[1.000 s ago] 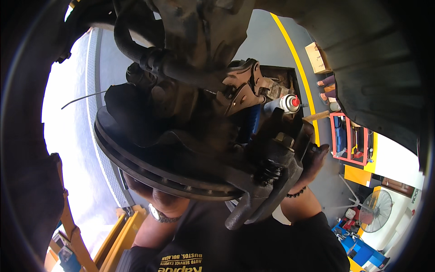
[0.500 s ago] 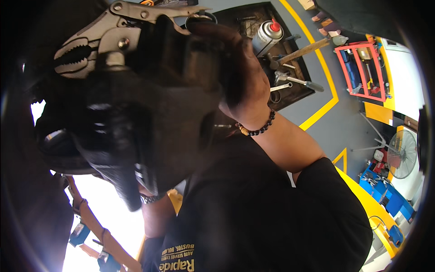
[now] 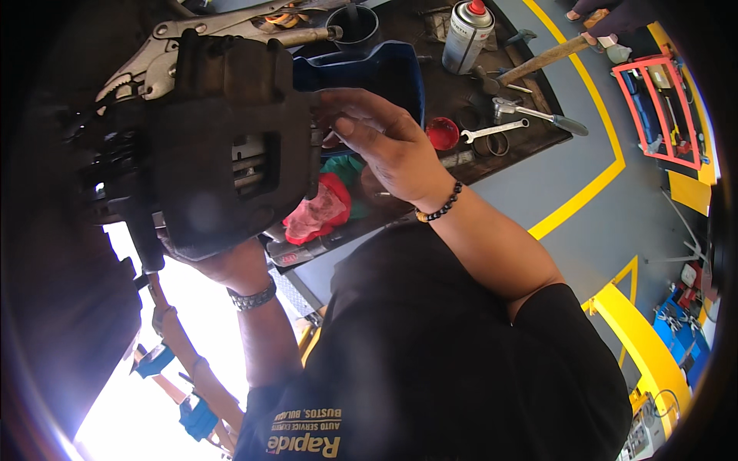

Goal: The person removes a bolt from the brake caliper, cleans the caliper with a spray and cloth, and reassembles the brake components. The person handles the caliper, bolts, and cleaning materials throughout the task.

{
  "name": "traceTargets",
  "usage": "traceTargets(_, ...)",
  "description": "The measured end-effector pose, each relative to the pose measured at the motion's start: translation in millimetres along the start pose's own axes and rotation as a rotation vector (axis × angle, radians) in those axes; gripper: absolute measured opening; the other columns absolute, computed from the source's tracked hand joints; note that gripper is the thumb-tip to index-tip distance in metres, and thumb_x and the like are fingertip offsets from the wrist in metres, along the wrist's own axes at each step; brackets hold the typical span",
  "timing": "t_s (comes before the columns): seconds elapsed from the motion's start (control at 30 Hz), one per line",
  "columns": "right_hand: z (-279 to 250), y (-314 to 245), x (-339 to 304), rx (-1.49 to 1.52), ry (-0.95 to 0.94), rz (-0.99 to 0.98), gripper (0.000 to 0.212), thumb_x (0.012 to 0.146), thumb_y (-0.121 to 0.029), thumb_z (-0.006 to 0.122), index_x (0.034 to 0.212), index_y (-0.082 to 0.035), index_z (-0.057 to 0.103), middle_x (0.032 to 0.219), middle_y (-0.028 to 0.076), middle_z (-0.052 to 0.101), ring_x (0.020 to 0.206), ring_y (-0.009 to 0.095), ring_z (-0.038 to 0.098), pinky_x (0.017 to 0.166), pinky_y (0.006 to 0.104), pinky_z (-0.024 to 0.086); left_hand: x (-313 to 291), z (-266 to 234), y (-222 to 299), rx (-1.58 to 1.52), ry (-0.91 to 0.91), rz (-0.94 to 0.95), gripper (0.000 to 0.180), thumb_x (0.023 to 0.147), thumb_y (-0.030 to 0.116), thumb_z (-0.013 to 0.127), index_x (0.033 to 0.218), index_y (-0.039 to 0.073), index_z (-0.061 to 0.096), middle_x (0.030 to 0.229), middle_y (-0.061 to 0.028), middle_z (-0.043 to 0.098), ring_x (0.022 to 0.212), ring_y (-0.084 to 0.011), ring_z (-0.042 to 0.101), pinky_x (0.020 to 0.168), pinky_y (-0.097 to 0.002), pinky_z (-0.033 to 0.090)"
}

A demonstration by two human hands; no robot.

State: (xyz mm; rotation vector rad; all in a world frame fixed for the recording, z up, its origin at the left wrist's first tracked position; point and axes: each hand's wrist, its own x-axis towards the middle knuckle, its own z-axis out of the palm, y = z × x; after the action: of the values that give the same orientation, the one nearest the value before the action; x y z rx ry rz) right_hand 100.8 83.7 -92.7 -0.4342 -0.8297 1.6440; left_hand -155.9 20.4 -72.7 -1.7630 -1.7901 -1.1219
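Observation:
A dark brake caliper (image 3: 207,146) fills the left of the view, with metal pads showing through its window. My left hand (image 3: 231,265), with a watch at the wrist, holds it from below; its fingertips are hidden behind the caliper. Beside the caliper's right edge, my right hand (image 3: 380,138) has its fingers bent and thumb drawn in. A small light bit shows at those fingertips, too little to name. Locking pliers (image 3: 161,58) lie at the caliper's upper left, their jaws next to it.
On the dark work tray (image 3: 530,142) are a blue bin (image 3: 361,69), a spray can (image 3: 467,37), a hammer (image 3: 542,61), a ratchet (image 3: 538,115), a wrench (image 3: 496,131), a red cap (image 3: 442,134) and a red cloth (image 3: 319,207). A red tool cart (image 3: 661,111) stands farther right.
The caliper, large and blurred before, now appears sharper and smaller. My right hand has come away from its upper part to its right edge. More of my left hand and the tray shows.

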Motion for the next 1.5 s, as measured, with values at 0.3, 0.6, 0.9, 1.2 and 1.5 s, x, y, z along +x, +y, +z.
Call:
traceTargets(0.3, -42.9, -23.8, 1.7, -0.766, -0.043, -0.028, 0.024, 0.098, -0.006, 0.061, 0.122, -0.004, 0.066, 0.102, 0.010, 0.075, 0.089, 0.020, 0.074, 0.080, 0.0332, 0.058, 9.3, -9.9, 10.0, -0.074, -0.076, 0.047, 0.106, 0.071, 0.016, 0.091, 0.154, -0.005, 0.029, 0.147, -0.0238, 0.046, 0.134, -0.0392, 0.050, 0.110, -0.0514, 0.047)
traceTargets(0.6, -117.6, -6.2, -113.4, -1.642, -0.445, 0.271, 0.016, 0.091, -0.023, 0.066, 0.089, -0.007, 0.065, 0.084, 0.014, 0.068, 0.080, 0.036, 0.070, 0.070, 0.0476, 0.056, -6.0, -8.1, 21.7, -0.145, -0.122, -0.076, 0.105, 0.067, -0.007, 0.087, 0.153, 0.003, 0.029, 0.150, -0.0184, 0.042, 0.137, -0.0348, 0.046, 0.111, -0.0507, 0.047)
traceTargets(0.9, -135.3, 51.1, -108.4, -1.706, -0.579, 0.243, 0.017, 0.088, -0.023, 0.063, 0.090, -0.007, 0.068, 0.085, 0.015, 0.070, 0.078, 0.036, 0.071, 0.069, 0.0462, 0.056, -4.3, 6.8, 5.4, -0.201, 0.014, -0.058, 0.085, 0.071, 0.017, 0.089, 0.142, -0.004, 0.047, 0.134, -0.0166, 0.054, 0.122, -0.0356, 0.057, 0.105, -0.0467, 0.046)
traceTargets(1.2, -122.9, 58.0, -102.7, -1.691, -0.584, 0.511, 0.028, 0.085, -0.031, 0.074, 0.093, -0.005, 0.071, 0.088, 0.017, 0.073, 0.087, 0.036, 0.072, 0.076, 0.0451, 0.056, -33.8, -4.1, 68.0, -0.292, 0.047, -0.420, 0.059, 0.085, -0.001, 0.078, 0.136, -0.004, 0.049, 0.118, -0.0138, 0.064, 0.110, -0.0201, 0.063, 0.090, -0.0317, 0.053)
traceTargets(1.5, -129.6, 68.3, -113.1, -1.638, -0.589, 0.210, 0.020, 0.080, -0.014, 0.060, 0.075, -0.006, 0.077, 0.078, 0.020, 0.072, 0.072, 0.035, 0.074, 0.064, 0.0444, 0.058, -37.8, 55.7, 163.4, -2.120, -0.298, -1.041, 0.049, 0.095, 0.016, 0.070, 0.141, 0.016, 0.057, 0.131, -0.0092, 0.053, 0.111, -0.0211, 0.056, 0.092, -0.0382, 0.046)
